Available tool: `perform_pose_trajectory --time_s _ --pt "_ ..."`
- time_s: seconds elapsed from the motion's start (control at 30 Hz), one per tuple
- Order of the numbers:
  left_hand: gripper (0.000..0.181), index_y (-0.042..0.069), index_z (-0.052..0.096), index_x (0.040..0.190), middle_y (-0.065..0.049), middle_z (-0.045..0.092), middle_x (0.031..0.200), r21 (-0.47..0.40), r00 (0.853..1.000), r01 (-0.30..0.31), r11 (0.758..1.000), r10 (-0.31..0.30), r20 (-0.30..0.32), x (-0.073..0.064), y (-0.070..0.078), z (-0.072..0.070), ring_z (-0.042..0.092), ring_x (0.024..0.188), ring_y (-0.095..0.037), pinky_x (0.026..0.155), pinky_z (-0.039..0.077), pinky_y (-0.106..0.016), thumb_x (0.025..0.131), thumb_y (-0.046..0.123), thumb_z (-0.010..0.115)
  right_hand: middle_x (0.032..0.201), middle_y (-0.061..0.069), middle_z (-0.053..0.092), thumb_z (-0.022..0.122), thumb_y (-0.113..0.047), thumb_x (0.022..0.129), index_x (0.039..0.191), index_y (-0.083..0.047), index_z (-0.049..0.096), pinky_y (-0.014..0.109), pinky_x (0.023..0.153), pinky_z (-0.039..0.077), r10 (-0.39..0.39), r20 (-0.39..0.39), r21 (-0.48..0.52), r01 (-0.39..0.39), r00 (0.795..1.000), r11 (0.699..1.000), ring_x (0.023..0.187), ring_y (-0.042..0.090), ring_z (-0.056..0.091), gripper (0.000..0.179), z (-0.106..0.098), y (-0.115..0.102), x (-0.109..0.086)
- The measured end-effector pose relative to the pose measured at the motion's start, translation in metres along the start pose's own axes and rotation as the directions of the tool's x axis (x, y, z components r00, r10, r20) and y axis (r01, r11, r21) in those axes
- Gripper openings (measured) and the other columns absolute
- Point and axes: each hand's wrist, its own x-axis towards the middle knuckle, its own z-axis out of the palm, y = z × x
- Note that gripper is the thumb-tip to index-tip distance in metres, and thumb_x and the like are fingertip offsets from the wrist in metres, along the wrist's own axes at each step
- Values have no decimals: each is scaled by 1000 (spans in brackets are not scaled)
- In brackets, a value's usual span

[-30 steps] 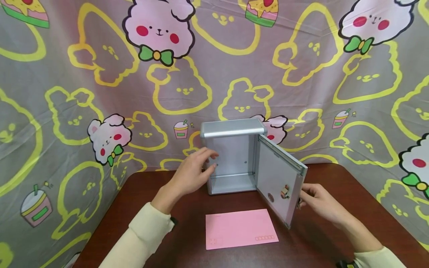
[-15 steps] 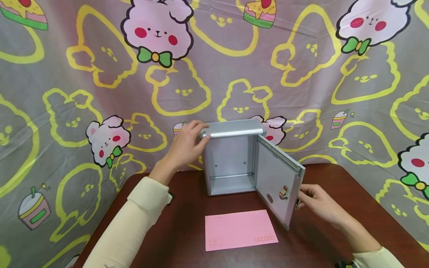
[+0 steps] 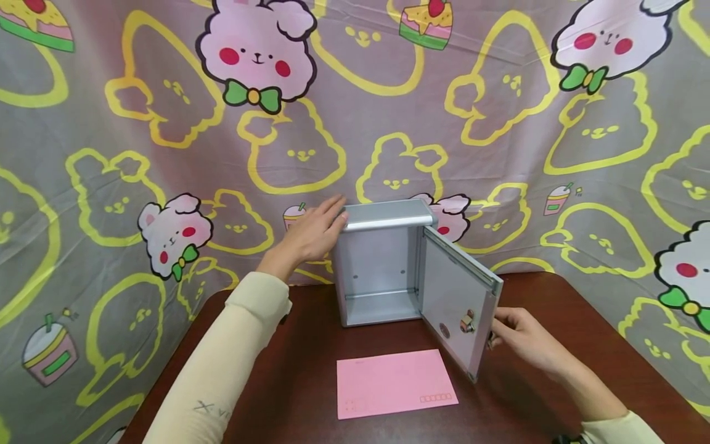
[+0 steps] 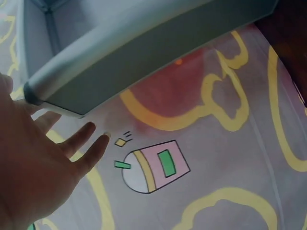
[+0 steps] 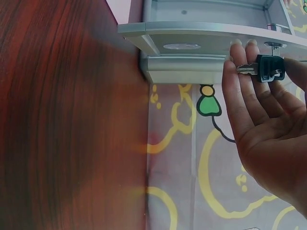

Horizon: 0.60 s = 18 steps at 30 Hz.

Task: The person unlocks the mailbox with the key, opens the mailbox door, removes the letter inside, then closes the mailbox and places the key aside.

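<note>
A silver metal lockbox (image 3: 388, 214) stands upright on the table, its hinged door (image 3: 452, 283) swung out to the right and its inside bare. My left hand (image 3: 310, 234) rests on the box's upper left corner, fingers extended along the top and side; in the left wrist view the fingers are spread beside the corner. At the door's outer face, my right hand (image 3: 524, 336) pinches a black-headed key (image 5: 269, 68) in the lock; a second key blade (image 5: 247, 69) lies over the fingers. The lock's latch (image 3: 468, 321) shows on the door's inner side.
A pink envelope (image 3: 396, 385) lies flat on the dark red-brown table (image 3: 299, 382), in front of the box and left of the door's lower corner. A patterned cloth (image 3: 388, 111) hangs close behind the box and along both sides.
My left hand has moved from the box's opening up and left onto its upper left corner. My right hand stays at the door's lock; the door and envelope keep their places.
</note>
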Motion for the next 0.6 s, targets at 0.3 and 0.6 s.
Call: perform_pose_trajectory --time_s 0.3,0.6 --pt "62 3 23 162 -8 14 171 -57 999 -36 998 37 12 7 -12 8 14 157 -26 128 11 -46 109 32 14 107 10 76 49 -16 109 125 7 66 37 71 61 15 -9 -7 -15 1000 1000 88 11 70 33 2 0 1" --pt "60 1 24 161 -8 15 171 -89 997 -81 993 82 2 9 -19 10 14 157 -26 128 11 -46 109 29 15 106 7 76 48 -16 109 123 7 67 37 71 61 5 -17 -4 -6 1000 1000 88 11 71 33 0 2 1"
